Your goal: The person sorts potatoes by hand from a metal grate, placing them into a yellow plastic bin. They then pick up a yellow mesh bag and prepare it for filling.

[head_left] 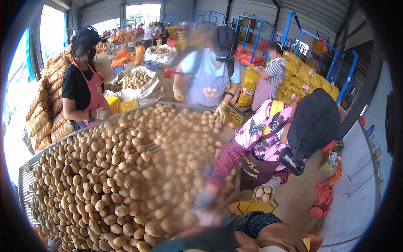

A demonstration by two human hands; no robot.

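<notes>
A wide slatted table [26, 178] is heaped with loose potatoes [90, 185]. At the lower left edge, my left hand [54, 242], in a pale glove, shows only partly beside the potatoes; its fingers look apart, with nothing visible in them. My right hand [210, 218] is smeared by motion over the table's near right side, close to a co-worker's blurred glove [205, 200]. Whether it holds a potato cannot be made out. That co-worker's other gloved hand [268, 187] holds a few potatoes [263, 194] above a yellow container [254, 206].
Across the table a person in a lilac apron [208, 88] reaches to the potatoes. Another in a pink apron [93, 94] stands at left. Stacked potato sacks [52, 105], an open white sack [147, 90] and yellow net bags [300, 75] stand behind. A white board [350, 189] leans at right.
</notes>
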